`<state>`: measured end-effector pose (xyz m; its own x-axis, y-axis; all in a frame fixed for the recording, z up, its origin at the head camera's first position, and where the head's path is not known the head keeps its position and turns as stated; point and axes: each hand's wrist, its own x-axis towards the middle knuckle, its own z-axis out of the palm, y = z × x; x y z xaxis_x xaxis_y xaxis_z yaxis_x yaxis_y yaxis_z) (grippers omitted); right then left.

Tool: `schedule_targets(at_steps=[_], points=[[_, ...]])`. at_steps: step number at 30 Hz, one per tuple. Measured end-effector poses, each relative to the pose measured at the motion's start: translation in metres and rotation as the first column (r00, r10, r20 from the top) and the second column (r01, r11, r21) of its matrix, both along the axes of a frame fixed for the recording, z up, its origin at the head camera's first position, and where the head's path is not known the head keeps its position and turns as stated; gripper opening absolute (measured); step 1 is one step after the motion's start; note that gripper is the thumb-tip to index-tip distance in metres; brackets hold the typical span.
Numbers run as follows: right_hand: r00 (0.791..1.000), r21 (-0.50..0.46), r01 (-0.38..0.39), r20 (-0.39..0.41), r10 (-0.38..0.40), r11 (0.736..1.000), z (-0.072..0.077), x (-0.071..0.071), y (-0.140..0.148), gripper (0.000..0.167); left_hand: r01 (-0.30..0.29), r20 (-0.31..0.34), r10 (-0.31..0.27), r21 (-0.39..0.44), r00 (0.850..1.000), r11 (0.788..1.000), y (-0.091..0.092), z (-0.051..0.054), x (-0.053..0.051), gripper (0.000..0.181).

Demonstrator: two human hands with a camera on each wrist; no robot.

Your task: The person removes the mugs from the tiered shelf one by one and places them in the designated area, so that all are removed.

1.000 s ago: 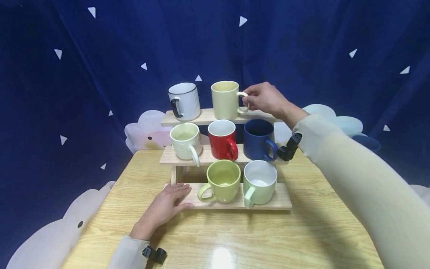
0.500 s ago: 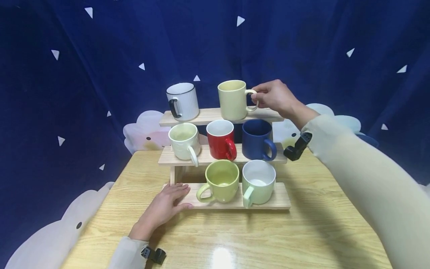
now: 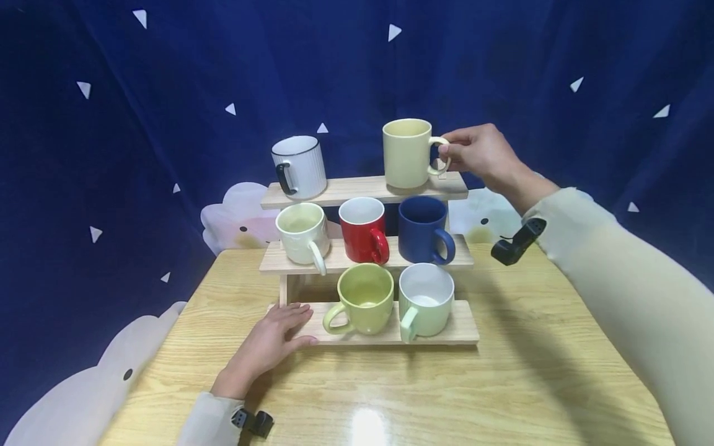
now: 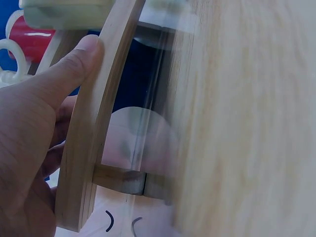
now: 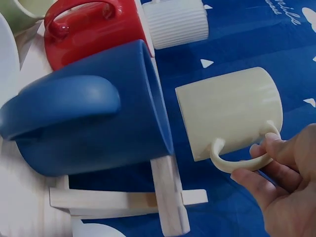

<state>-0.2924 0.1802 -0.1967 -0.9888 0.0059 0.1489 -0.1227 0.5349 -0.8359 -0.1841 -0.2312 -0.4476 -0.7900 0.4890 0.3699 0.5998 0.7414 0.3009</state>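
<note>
In the head view my right hand (image 3: 485, 155) pinches the handle of a pale yellow mug (image 3: 406, 155), which is upright at the right part of the rack's top shelf. The right wrist view shows thumb and fingers on that handle and a gap between the mug's base (image 5: 187, 126) and the shelf. My left hand (image 3: 268, 347) rests on the left end of the bottom shelf (image 3: 463, 325) of the wooden rack. In the left wrist view its thumb (image 4: 79, 59) lies along the board's front edge (image 4: 91, 133).
A white ribbed mug (image 3: 301, 167) stands on the top shelf. Below are a cream mug (image 3: 301, 238), a red mug (image 3: 357, 232) and a blue mug (image 3: 418, 232). The bottom tier holds a green mug (image 3: 368, 303) and a mint mug (image 3: 432, 306). A wooden table (image 3: 446, 396) supports the rack.
My right hand has moved the pale yellow mug rightward along the top shelf and raised it slightly. The left hand has stayed on the bottom shelf.
</note>
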Motion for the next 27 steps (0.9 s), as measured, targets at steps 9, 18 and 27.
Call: schedule_targets(at_steps=[9, 18, 27], points=[[0.996, -0.024, 0.090, -0.015, -0.090, 0.996, 0.007, 0.007, 0.018, 0.036, -0.008, 0.010, 0.008, 0.002, 1.000, 1.000, -0.002, 0.000, -0.001, 0.067], [0.991, -0.026, 0.130, -0.034, -0.131, 0.991, 0.006, 0.015, 0.040, 0.040, -0.003, 0.010, 0.003, -0.002, 1.000, 1.000, -0.003, 0.000, 0.000, 0.067], [0.981, -0.090, 0.166, -0.088, -0.173, 0.982, 0.003, 0.022, 0.061, 0.040, 0.001, 0.003, -0.001, -0.003, 1.000, 1.000, -0.004, -0.001, 0.000, 0.065]])
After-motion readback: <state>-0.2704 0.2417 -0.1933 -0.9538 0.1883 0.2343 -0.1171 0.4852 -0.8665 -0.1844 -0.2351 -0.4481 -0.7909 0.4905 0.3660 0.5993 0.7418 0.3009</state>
